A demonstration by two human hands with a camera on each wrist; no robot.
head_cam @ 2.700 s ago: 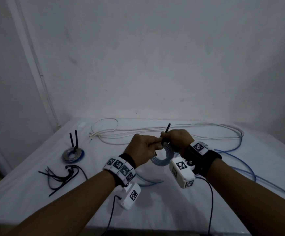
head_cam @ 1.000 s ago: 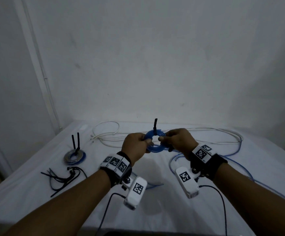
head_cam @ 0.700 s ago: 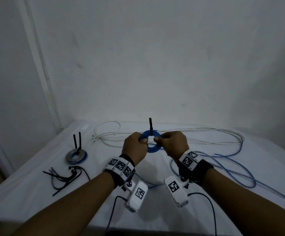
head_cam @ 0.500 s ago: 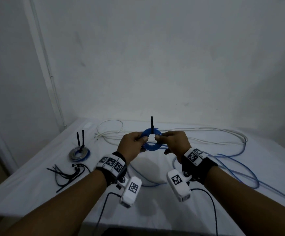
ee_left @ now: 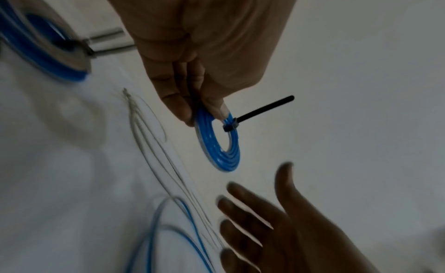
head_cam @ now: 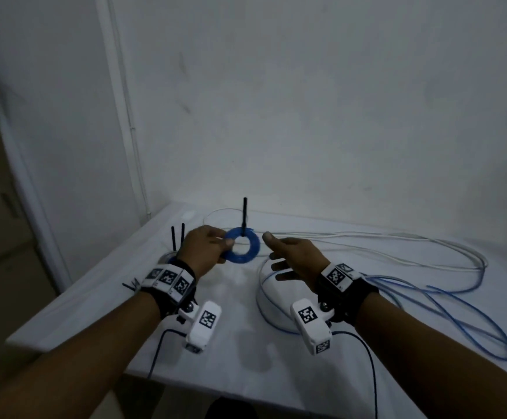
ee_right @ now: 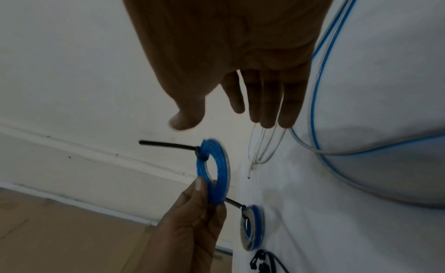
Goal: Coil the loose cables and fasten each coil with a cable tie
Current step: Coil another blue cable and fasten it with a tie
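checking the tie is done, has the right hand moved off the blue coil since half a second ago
Yes: the right hand has let go of the blue coil and drawn back rightward, toward the loose blue cable.

Left hand [head_cam: 203, 249] hides most of the finished coil [head_cam: 167, 257]; spare ties [ee_right: 261, 263] cut off

Bare forearms wear black wristbands [head_cam: 344, 293] with white checkered marker tags and white cabled cameras [head_cam: 311, 326].

Tight blue cable coil [head_cam: 243, 248] upright above the table, black cable tie [head_cam: 244, 215] cinched on top, tail skyward.
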